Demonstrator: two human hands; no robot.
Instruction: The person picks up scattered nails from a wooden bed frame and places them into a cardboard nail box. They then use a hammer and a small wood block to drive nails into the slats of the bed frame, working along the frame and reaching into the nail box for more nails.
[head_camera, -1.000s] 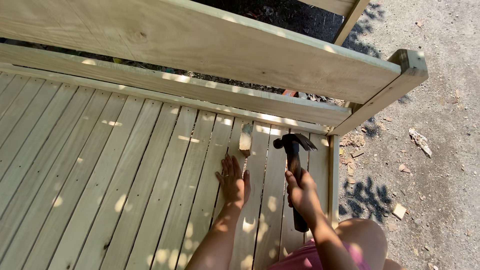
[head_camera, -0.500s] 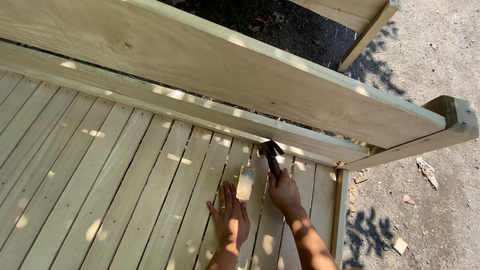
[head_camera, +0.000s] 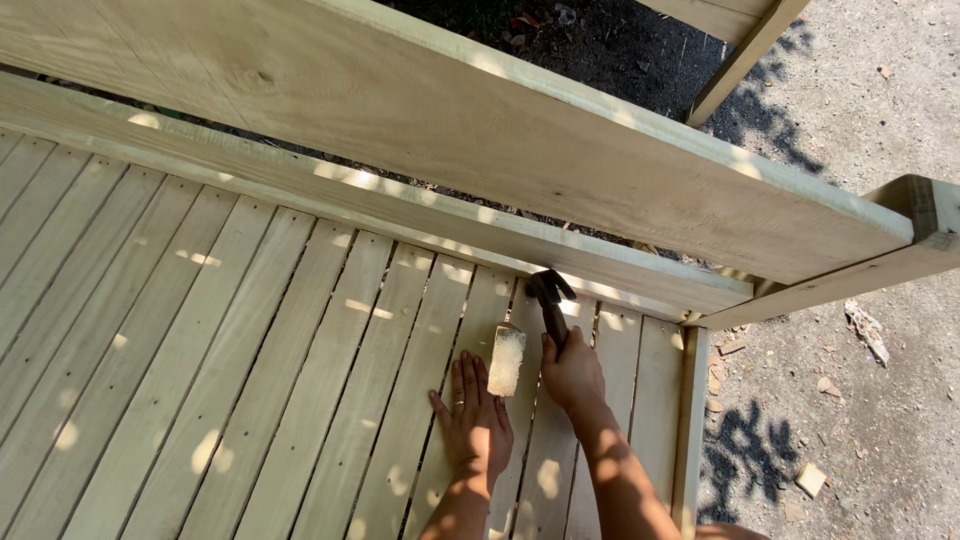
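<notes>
Gripping dark hammer, pale wooden slats

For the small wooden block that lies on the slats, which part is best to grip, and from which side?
Grip the small wooden block across its two long sides, coming from above. It lies flat on the slats, lengthwise along them, with its top free. The left hand rests just below-left of it; the right hand holds the hammer.
</notes>
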